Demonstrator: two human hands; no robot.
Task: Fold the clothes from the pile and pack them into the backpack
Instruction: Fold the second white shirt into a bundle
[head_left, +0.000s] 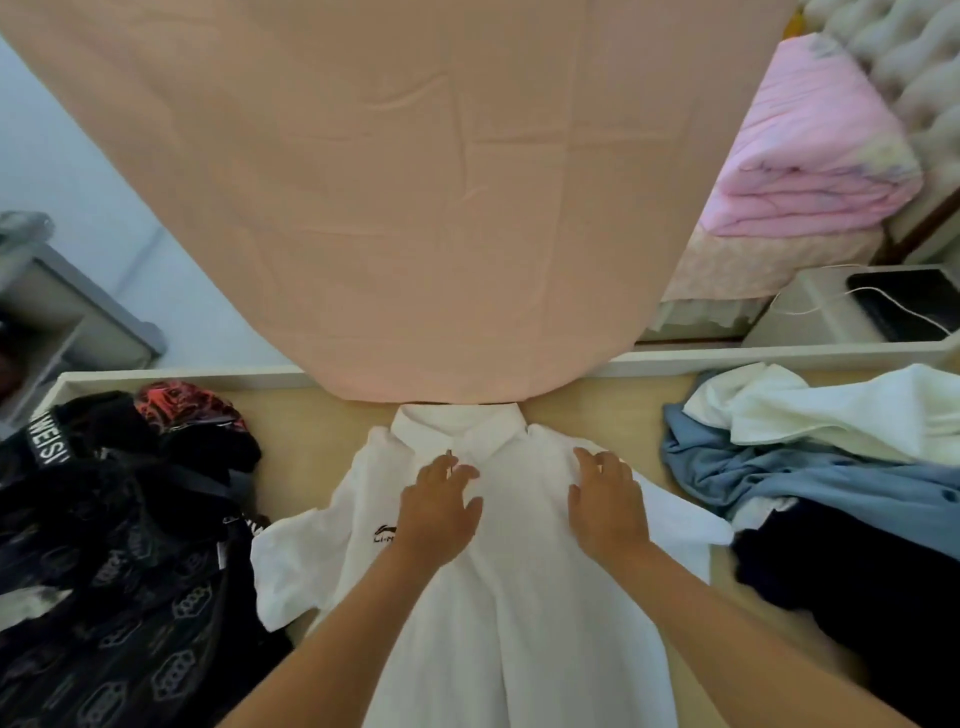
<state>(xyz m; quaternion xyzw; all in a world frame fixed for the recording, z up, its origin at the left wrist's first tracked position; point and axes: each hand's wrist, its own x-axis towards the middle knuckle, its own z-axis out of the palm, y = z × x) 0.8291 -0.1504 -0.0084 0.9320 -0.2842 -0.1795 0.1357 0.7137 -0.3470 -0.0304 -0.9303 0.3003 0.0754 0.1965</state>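
A white short-sleeved polo shirt (519, 597) lies spread face up on the wooden surface, collar away from me, a small black logo on its chest. My left hand (441, 509) rests flat on the chest just below the collar, fingers straight. Beside it, my right hand (608, 504) lies flat on the shirt's right shoulder area with fingers spread. A black patterned backpack (119, 571) with straps sits at the left. The clothes pile (810, 467) at the right holds a white garment, a blue one and a dark navy one.
A peach bed sheet (415, 182) stretches away beyond the wooden board (311, 415). A folded pink quilt (810, 145) lies at the far right, a white bedside unit (831, 312) with a dark tablet below it. A grey cabinet (62, 312) stands at the left.
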